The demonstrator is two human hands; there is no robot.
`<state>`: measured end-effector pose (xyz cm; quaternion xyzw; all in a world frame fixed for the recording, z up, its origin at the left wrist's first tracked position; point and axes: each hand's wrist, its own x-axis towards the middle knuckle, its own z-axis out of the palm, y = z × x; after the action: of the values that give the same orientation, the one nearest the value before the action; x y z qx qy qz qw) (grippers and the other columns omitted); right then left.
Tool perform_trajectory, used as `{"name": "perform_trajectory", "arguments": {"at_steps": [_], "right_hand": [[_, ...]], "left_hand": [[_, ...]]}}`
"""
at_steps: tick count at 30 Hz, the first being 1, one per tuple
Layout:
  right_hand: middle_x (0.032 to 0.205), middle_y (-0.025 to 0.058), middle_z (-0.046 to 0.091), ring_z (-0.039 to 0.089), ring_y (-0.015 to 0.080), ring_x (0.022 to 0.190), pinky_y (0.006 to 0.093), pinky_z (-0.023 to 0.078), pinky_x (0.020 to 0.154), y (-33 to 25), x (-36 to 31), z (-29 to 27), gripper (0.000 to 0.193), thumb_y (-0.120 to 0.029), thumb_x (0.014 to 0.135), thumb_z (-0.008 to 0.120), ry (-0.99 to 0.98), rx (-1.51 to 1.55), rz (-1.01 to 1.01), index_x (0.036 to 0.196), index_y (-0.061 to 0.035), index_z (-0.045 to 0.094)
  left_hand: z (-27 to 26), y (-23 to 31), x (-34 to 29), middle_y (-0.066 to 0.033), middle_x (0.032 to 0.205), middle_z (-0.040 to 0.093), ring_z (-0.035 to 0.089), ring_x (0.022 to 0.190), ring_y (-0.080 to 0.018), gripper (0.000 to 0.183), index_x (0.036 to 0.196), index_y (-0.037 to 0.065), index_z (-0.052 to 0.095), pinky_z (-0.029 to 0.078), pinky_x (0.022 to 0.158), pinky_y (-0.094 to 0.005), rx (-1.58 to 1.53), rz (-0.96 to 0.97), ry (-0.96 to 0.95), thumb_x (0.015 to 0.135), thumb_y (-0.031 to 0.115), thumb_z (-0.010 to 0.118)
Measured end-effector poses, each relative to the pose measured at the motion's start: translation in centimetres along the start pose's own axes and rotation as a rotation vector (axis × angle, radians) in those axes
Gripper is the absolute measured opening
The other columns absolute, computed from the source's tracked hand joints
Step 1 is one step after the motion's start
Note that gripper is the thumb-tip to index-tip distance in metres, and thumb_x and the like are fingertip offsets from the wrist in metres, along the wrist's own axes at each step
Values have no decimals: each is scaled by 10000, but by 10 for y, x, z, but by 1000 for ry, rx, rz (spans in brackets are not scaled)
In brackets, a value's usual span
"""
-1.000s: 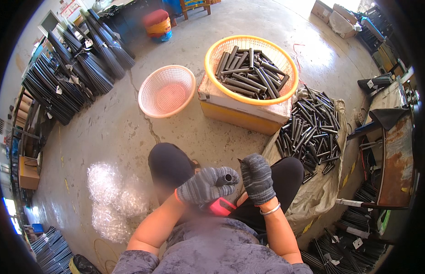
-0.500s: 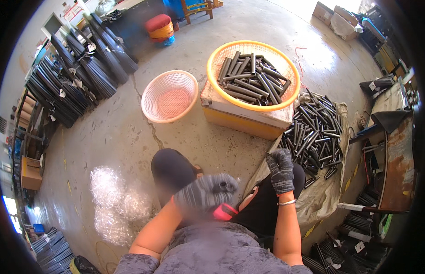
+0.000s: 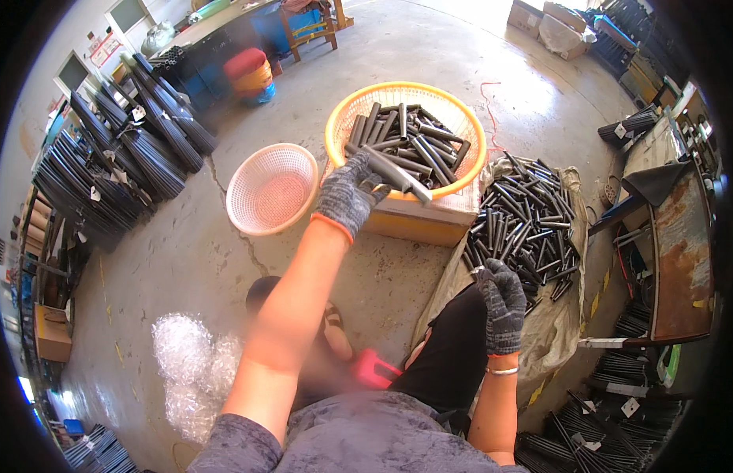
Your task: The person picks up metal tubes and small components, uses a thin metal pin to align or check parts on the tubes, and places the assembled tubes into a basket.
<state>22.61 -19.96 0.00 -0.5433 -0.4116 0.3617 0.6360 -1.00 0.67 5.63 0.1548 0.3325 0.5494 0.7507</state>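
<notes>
My left hand (image 3: 349,195), in a grey knitted glove, is stretched forward at the near left rim of the orange basket (image 3: 470,189). Its fingers are closed round black tubes (image 3: 396,175), slightly blurred, held slanting over that rim. Many short black tubes (image 3: 439,158) lie in the basket behind them. My right hand (image 3: 504,306), gloved alike, is curled above my right thigh, beside a heap of short black tubes (image 3: 532,217). A small pale bit shows at its fingertips; I cannot make out what it is.
The basket stands on a cardboard box (image 3: 418,225). A pale pink basket (image 3: 234,189) sits on the floor to its left. A cloth sheet (image 3: 540,355) lies under the heap. Clear plastic bags (image 3: 185,370) lie at my left. Bundled long rods (image 3: 122,158) lean far left.
My left hand has moved from my lap forward to the orange basket and now shows tubes in its grip. My right hand stays curled near the heap. The whole view has shifted slightly.
</notes>
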Motion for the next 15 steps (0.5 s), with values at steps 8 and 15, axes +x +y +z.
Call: {"name": "perform_trajectory", "arguments": {"at_steps": [8, 15], "right_hand": [[1363, 212, 473, 518, 392, 1204, 477, 457, 981, -15, -9, 0, 149, -108, 886, 621, -143, 785, 281, 1027, -78, 585], [1473, 221, 340, 360, 494, 1305, 595, 330, 1057, 1, -12, 35, 143, -120, 904, 585, -319, 1213, 457, 1042, -150, 606]], "left_hand": [[-94, -57, -21, -106, 979, 639, 632, 940, -274, 182, 1097, 36, 563, 533, 847, -425, 3, -169, 59, 931, 111, 551], [-59, -73, -82, -63, 1073, 651, 629, 994, -185, 383, 1238, 48, 551, 531, 850, -338, 556, -163, -243, 873, 82, 664]]}}
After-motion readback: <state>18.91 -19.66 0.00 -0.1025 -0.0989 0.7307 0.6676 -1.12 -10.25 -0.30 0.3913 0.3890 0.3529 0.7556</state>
